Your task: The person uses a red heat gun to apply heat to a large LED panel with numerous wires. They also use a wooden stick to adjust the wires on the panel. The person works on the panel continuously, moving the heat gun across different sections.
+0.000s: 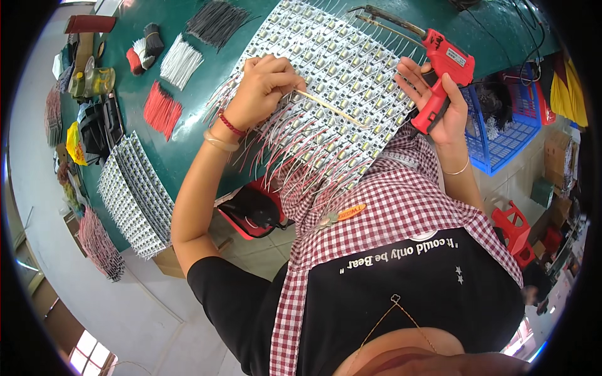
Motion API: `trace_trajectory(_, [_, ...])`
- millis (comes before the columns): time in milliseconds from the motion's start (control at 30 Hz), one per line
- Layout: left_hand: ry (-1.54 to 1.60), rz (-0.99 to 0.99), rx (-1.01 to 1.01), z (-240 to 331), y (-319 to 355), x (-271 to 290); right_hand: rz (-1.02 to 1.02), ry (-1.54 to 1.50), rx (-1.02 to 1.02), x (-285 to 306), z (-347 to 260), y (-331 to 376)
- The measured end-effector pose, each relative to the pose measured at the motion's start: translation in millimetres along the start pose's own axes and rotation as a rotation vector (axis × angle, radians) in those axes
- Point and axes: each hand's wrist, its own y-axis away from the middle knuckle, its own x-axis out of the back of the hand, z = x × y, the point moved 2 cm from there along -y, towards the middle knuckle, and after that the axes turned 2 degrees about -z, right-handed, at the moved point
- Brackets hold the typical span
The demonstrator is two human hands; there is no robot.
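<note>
Green bench (pixel 188 144) fills the upper view, with a wide sheet of small circuit boards (pixel 326 69) lying across it, thin red and white wires hanging off its near edge. Left hand (pixel 263 88) is closed around a thin strand of solder wire (pixel 332 111) held over the boards. Right hand (pixel 439 103) grips the handle of a red soldering gun (pixel 442 59), its tip pointing over the sheet. Bundles of cut wires (pixel 162 109) lie further left, a blue crate (pixel 508 135) at right.
</note>
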Motion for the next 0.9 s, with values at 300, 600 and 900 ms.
trace_trajectory(300, [-0.074,-0.041,-0.091,5.4,8.0,2.7,-0.004,0.016,0.005,2.2,0.2,0.1])
trace_trajectory(600, [-0.115,0.189,0.006,9.1,25.5,40.4,0.002,-0.008,0.005,4.0,0.4,1.3])
trace_trajectory(900, [-0.263,0.169,-0.016,52.0,-9.9,-2.9,0.009,-0.071,0.022,13.0,-11.8,6.7])
